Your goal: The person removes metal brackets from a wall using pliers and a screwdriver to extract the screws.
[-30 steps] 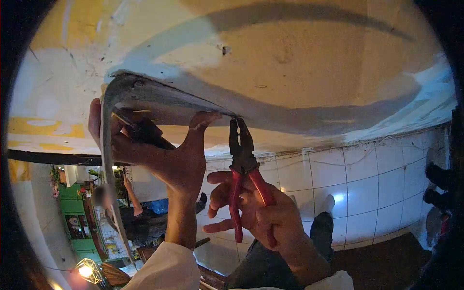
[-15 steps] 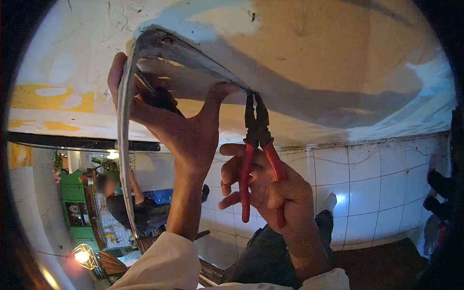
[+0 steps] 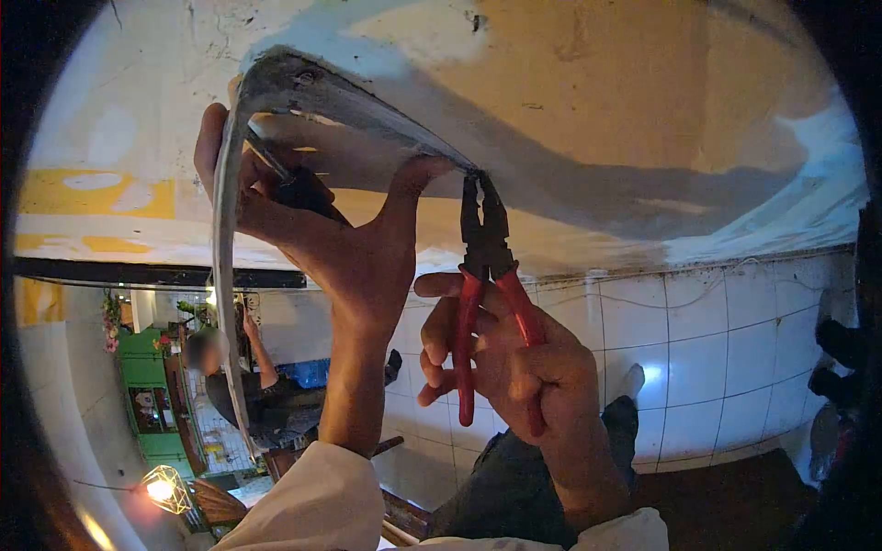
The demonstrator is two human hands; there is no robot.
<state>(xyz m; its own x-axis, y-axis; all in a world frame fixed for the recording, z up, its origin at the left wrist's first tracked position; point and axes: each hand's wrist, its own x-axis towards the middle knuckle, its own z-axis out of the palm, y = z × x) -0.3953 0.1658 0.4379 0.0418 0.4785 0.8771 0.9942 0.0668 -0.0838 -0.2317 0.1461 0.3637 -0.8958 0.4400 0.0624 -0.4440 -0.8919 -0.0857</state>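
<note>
Your right hand [image 3: 519, 367] grips red-handled combination pliers [image 3: 485, 259], tips at right end of bent metal strip [image 3: 276, 84]; your left hand [image 3: 358, 266] holds strip, plus screwdriver-like tool [image 3: 308, 195]. Thumb [image 3: 412, 182] just beside tips: slip could pinch it.

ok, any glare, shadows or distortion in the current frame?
Head view: strong fisheye distortion, dark corners; same head view: broad shadow on the wall, glare on the floor tiles, overexposed lamp at lower left; head view again: pliers reasonably clear.
</note>
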